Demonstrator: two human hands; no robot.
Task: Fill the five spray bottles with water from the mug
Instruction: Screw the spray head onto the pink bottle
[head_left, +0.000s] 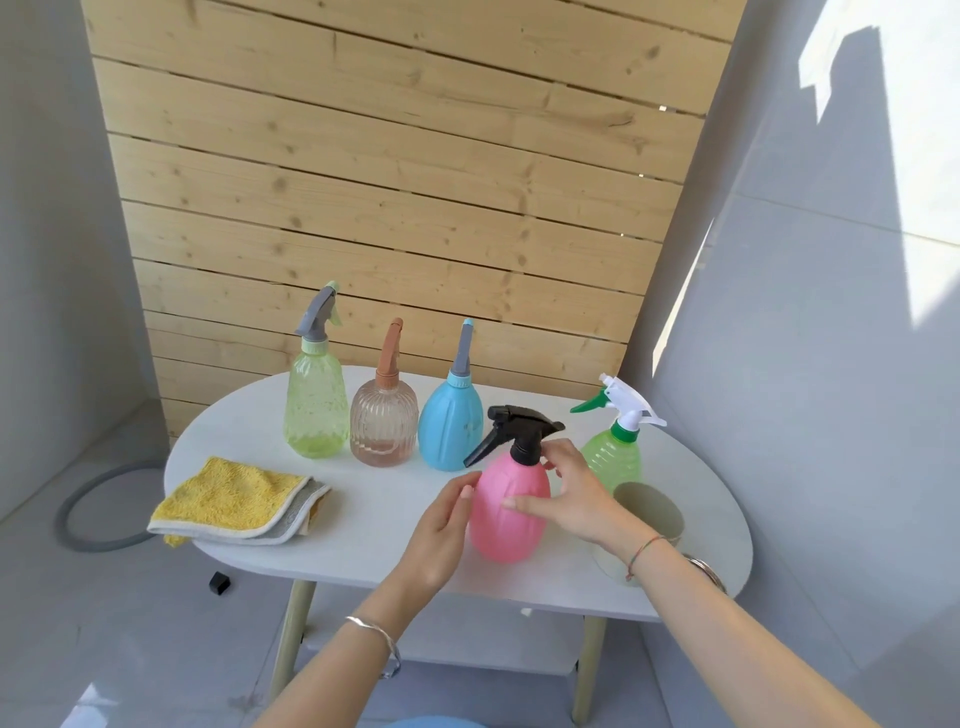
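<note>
- One view only: wide-angle camera on my head, facing forward and down.
- Looks across the bench (363, 519) from its near edge toward the plank wall (395, 182).
- Close: my forearms enter from the bottom; left hand (441, 535) and right hand (576, 499), at the pink spray bottle (511, 535), sit near frame centre.

The right hand (571, 493) curls over the shoulder of the pink egg-shaped plastic spray bottle (511, 535); whether its fingertips (558, 453) close on the black collar (524, 453) cannot be told. Just behind those fingers, the lower left of the green ribbed clear spray bottle (621, 457) is hidden. Beyond the wrist, the forearm (727, 613) covers half of the pale matte mug (652, 506), contents unseen. Both forearms are cut by the bottom edge, as is 1 blue rounded shape (431, 722). Far left of the left hand's (441, 525) fingers, a small black floor object (220, 583) is too small to identify
</note>
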